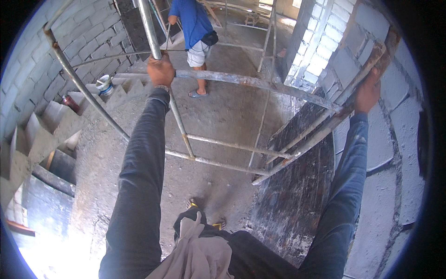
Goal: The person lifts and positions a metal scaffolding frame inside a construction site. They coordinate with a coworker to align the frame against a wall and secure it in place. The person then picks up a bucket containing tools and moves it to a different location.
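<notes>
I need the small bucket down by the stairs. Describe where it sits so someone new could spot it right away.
Start at the concrete staircase running up the block wall on the left. Follow its steps toward the top, just left of the left hand gripping the scaffold tube. The bucket stands there on a step: small, round, white with a blue band, unlike the dark red bottle lower down.

Interior under construction. Walls: grey concrete block [88, 37] left; pale block wall [395, 121] right. Floor: bare, dusty concrete floor [223, 107]. Raw concrete stairs [55, 121] rising left. Paint bucket [105, 85] on a step. Daylight from far openings.
</notes>
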`<act>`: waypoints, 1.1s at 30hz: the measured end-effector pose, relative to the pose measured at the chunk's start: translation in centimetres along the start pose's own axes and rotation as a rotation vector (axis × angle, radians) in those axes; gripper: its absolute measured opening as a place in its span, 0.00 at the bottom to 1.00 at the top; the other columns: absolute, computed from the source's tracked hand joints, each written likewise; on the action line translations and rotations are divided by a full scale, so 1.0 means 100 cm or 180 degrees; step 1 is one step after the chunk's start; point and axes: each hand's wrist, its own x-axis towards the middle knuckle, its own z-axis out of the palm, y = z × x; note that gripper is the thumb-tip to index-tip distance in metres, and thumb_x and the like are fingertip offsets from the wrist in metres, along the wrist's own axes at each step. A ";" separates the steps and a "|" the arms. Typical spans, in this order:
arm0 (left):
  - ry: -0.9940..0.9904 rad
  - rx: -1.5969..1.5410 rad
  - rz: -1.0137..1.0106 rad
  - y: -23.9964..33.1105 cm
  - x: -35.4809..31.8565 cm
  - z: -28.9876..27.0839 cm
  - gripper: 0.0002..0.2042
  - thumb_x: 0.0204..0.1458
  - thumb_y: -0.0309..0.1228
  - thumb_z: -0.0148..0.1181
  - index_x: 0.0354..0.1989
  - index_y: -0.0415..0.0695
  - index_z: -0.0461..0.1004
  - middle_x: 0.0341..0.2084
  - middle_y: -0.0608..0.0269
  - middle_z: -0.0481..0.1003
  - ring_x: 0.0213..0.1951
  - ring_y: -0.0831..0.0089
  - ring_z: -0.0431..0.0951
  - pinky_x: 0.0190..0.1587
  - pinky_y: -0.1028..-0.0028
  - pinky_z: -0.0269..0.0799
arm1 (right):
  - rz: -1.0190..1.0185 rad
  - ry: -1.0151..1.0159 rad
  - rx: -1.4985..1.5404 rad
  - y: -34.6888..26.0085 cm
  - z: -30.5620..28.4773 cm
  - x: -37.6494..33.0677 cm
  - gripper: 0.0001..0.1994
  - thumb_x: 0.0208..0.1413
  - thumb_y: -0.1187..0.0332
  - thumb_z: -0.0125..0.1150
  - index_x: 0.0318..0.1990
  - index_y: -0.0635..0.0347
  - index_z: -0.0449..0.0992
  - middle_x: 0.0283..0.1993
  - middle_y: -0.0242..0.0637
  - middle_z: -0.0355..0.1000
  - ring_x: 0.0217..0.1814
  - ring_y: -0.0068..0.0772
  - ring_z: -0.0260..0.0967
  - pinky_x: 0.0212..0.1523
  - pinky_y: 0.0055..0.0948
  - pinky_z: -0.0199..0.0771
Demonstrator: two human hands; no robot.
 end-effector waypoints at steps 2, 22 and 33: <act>0.0042 0.0196 0.0012 -0.002 0.001 -0.001 0.13 0.50 0.34 0.59 0.30 0.34 0.74 0.21 0.50 0.76 0.23 0.65 0.75 0.30 0.66 0.70 | -0.0039 0.0022 -0.0040 0.006 0.002 0.002 0.35 0.59 0.40 0.44 0.49 0.72 0.73 0.45 0.54 0.74 0.48 0.47 0.71 0.51 0.37 0.64; -0.0215 0.0123 0.0168 -0.013 0.006 -0.001 0.13 0.50 0.35 0.59 0.29 0.34 0.74 0.19 0.51 0.76 0.25 0.67 0.77 0.31 0.68 0.71 | -0.0212 0.0306 0.0077 0.019 0.006 0.006 0.39 0.54 0.36 0.49 0.43 0.75 0.74 0.40 0.56 0.75 0.42 0.50 0.72 0.48 0.41 0.68; -0.0244 0.0147 -0.0130 -0.005 0.007 -0.004 0.11 0.50 0.32 0.58 0.29 0.34 0.75 0.21 0.52 0.77 0.26 0.66 0.78 0.32 0.67 0.71 | -0.0050 0.0230 -0.0151 0.013 0.004 0.005 0.39 0.55 0.36 0.47 0.42 0.76 0.75 0.40 0.58 0.75 0.43 0.53 0.72 0.48 0.43 0.67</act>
